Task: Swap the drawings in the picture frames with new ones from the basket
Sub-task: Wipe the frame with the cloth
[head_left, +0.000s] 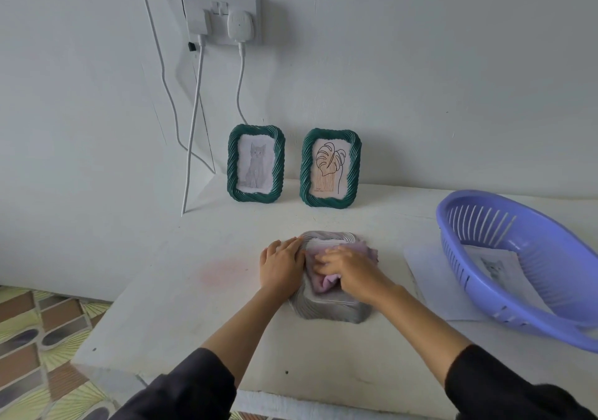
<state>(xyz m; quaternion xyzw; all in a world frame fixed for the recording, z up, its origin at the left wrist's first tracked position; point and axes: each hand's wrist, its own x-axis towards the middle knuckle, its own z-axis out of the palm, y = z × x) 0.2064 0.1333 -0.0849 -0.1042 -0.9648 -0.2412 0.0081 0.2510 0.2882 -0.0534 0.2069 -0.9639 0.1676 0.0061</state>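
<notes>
A grey ribbed picture frame (pixel 326 309) lies flat on the white tabletop (pixel 194 306) in front of me. My left hand (pixel 282 266) rests flat on the frame's left edge. My right hand (pixel 349 270) presses a crumpled pink cloth (pixel 323 282) onto the frame's face. Two green twisted-rim frames stand against the wall: the left one (pixel 256 164) holds a cat drawing, the right one (pixel 330 168) holds a leaf drawing. A purple slotted basket (pixel 517 257) sits tilted at the right with a cat drawing (pixel 493 269) inside.
A sheet of white paper (pixel 433 290) lies partly under the basket. A double wall socket (pixel 223 19) with two plugs hangs above the frames, white cables (pixel 194 121) dropping to the table's far left corner. Patterned floor tiles (pixel 38 348) show beyond the table's left edge.
</notes>
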